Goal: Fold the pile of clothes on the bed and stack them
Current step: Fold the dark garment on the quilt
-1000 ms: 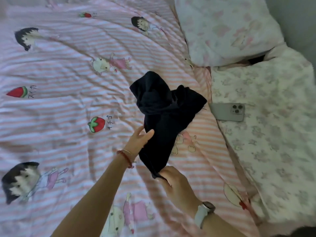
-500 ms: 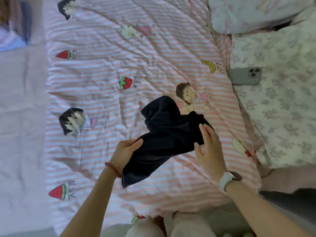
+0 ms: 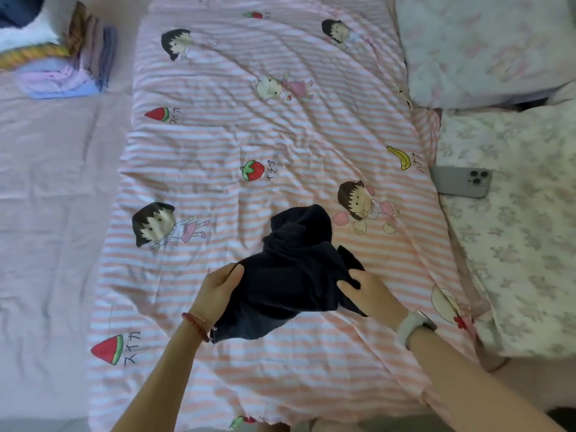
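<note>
A crumpled dark navy garment [image 3: 290, 269] is held just above the pink striped cartoon blanket [image 3: 237, 145], near its front middle. My left hand [image 3: 218, 288] grips the garment's left edge, thumb over the cloth. My right hand [image 3: 369, 291] pinches its right edge, and a dark flap hangs under the palm. The garment's far end bunches into a hump toward the middle of the blanket. A stack of folded clothes [image 3: 67, 63] in purple, blue and brown tones lies at the far left on the pink sheet.
A grey phone [image 3: 459, 181] lies camera-up on the floral quilt [image 3: 517, 238] at the right. A pale floral pillow [image 3: 486, 45] fills the far right corner. The plain pink sheet [image 3: 50, 213] stretches along the left side.
The garment has come lower and closer to me. My right hand moved from flat beside the cloth to pinching its right edge. The view pulled back, showing the folded stack.
</note>
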`<control>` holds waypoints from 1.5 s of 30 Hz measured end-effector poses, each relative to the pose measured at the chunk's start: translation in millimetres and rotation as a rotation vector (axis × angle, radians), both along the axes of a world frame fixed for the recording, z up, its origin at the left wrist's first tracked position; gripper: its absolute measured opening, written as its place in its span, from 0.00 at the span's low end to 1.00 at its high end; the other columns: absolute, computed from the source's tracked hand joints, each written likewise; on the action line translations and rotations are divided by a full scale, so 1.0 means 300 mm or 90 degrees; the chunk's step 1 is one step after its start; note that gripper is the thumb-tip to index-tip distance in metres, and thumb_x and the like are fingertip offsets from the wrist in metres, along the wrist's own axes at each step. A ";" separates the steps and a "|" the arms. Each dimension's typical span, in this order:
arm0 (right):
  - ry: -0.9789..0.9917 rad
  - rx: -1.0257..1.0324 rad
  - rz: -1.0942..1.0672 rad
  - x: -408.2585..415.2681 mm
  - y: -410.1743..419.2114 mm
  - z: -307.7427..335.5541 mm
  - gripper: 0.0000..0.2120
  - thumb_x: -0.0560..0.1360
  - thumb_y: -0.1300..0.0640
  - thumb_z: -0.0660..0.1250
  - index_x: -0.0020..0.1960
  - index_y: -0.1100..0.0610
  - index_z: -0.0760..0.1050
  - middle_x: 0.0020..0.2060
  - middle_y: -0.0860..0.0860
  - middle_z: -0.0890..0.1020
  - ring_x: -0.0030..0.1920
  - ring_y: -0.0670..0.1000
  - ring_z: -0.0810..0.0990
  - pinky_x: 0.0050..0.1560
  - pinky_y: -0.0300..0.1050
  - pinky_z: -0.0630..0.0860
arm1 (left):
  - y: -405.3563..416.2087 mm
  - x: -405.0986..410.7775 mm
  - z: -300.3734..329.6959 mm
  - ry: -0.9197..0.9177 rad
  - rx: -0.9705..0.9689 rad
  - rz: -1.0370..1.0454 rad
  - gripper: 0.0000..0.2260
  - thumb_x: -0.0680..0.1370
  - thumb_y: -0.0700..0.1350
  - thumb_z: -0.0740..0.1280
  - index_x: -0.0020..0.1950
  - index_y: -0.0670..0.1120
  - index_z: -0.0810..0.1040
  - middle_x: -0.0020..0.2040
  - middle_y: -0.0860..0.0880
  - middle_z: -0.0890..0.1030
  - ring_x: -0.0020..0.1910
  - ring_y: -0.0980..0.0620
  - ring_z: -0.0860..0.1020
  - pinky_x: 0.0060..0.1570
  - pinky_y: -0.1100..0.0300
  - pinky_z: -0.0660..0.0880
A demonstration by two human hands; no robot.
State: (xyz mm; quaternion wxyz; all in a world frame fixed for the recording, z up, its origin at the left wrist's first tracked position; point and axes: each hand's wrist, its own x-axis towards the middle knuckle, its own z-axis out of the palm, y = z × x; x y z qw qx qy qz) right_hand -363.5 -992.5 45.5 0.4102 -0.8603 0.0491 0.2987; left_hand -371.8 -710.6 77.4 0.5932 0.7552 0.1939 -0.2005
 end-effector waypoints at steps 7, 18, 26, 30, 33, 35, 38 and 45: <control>-0.319 0.077 -0.308 0.245 -0.111 0.385 0.19 0.79 0.58 0.61 0.31 0.58 0.61 0.26 0.49 0.61 0.26 0.44 0.61 0.28 0.35 0.57 | -0.026 0.255 0.274 -0.206 -0.002 0.231 0.14 0.81 0.44 0.59 0.36 0.48 0.74 0.34 0.54 0.74 0.36 0.59 0.71 0.41 0.62 0.69; -0.330 0.034 -0.326 0.341 -0.198 0.680 0.04 0.76 0.58 0.65 0.47 0.59 0.74 0.40 0.52 0.77 0.44 0.53 0.75 0.43 0.44 0.69 | -0.023 0.363 0.550 -0.077 -0.037 0.104 0.08 0.78 0.44 0.63 0.43 0.46 0.80 0.42 0.44 0.81 0.42 0.45 0.77 0.46 0.54 0.74; -0.212 0.213 -0.511 0.340 -0.249 0.655 0.16 0.76 0.55 0.65 0.63 0.56 0.71 0.56 0.54 0.76 0.55 0.53 0.76 0.51 0.49 0.76 | -0.016 0.356 0.479 0.005 0.031 0.172 0.08 0.78 0.47 0.65 0.47 0.42 0.77 0.45 0.43 0.79 0.43 0.46 0.77 0.47 0.55 0.73; -0.207 0.227 -0.464 0.389 -0.208 0.540 0.25 0.80 0.58 0.57 0.74 0.50 0.55 0.61 0.50 0.72 0.59 0.52 0.74 0.48 0.45 0.73 | -0.004 0.413 0.350 0.063 0.284 0.159 0.30 0.75 0.53 0.65 0.72 0.39 0.61 0.69 0.37 0.66 0.66 0.38 0.68 0.65 0.48 0.65; -0.144 0.096 -0.302 0.350 -0.183 0.358 0.26 0.79 0.60 0.58 0.75 0.50 0.54 0.64 0.47 0.68 0.60 0.51 0.72 0.53 0.46 0.73 | -0.041 0.352 0.246 0.024 0.395 0.057 0.28 0.78 0.50 0.62 0.74 0.41 0.57 0.70 0.37 0.65 0.66 0.38 0.67 0.61 0.50 0.66; -0.094 0.015 -0.196 0.306 -0.182 0.236 0.25 0.79 0.63 0.56 0.75 0.56 0.54 0.68 0.52 0.66 0.67 0.55 0.67 0.62 0.44 0.66 | -0.068 0.287 0.164 -0.035 0.413 -0.047 0.24 0.78 0.48 0.63 0.72 0.42 0.63 0.67 0.39 0.69 0.62 0.41 0.71 0.58 0.53 0.68; -0.102 -0.052 -0.081 0.275 -0.189 0.072 0.27 0.78 0.68 0.54 0.75 0.58 0.53 0.74 0.56 0.57 0.75 0.55 0.54 0.71 0.45 0.56 | -0.120 0.197 0.028 -0.083 0.482 -0.238 0.23 0.78 0.49 0.63 0.72 0.46 0.64 0.69 0.44 0.66 0.66 0.45 0.66 0.64 0.54 0.66; -0.209 -0.327 0.202 0.409 -0.202 -0.155 0.37 0.76 0.66 0.59 0.76 0.49 0.42 0.76 0.50 0.49 0.74 0.60 0.51 0.61 0.56 0.67 | -0.217 0.248 -0.190 -0.154 0.652 -0.574 0.30 0.78 0.55 0.61 0.76 0.57 0.50 0.77 0.52 0.47 0.75 0.50 0.47 0.70 0.52 0.56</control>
